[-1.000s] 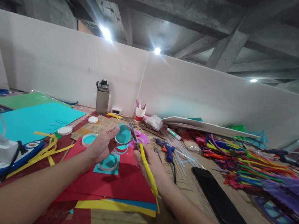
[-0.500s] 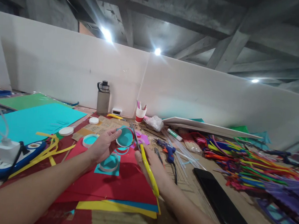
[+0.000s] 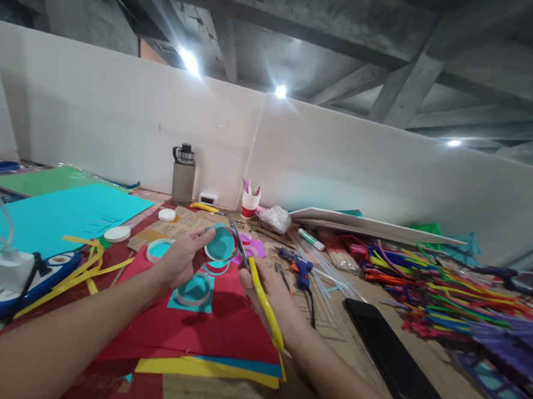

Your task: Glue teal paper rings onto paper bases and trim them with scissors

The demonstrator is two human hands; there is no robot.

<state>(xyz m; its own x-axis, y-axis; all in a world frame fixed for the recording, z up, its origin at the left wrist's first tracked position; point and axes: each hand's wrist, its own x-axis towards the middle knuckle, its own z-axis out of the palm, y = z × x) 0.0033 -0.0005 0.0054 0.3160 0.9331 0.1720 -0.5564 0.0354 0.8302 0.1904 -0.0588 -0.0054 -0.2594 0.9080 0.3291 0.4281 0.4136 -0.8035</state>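
Observation:
Between thumb and fingers, my left hand (image 3: 184,254) holds a round piece with a teal face and pale rim (image 3: 221,243), raised above the red sheets. My right hand (image 3: 270,290) grips yellow-handled scissors (image 3: 262,301), their blades upright beside the piece's right edge. Whether the blades touch it I cannot tell. Below, a white ring (image 3: 192,302) rests on a teal square (image 3: 176,305) on the red sheet (image 3: 222,335). Another white ring with teal inside (image 3: 158,250) sits left of my left hand. Teal ring-shaped strips (image 3: 217,270) show under the held piece.
A blue glue gun (image 3: 304,273) and a black phone (image 3: 392,358) lie to the right, with bundled pipe cleaners (image 3: 446,289) beyond. At the back stand a bottle (image 3: 183,176) and a pen cup (image 3: 250,204). Yellow strips (image 3: 70,275) and a power strip (image 3: 31,284) lie left.
The held round piece and the scissors have shifted very slightly left. Both hands keep their grips, and the things on the table look the same.

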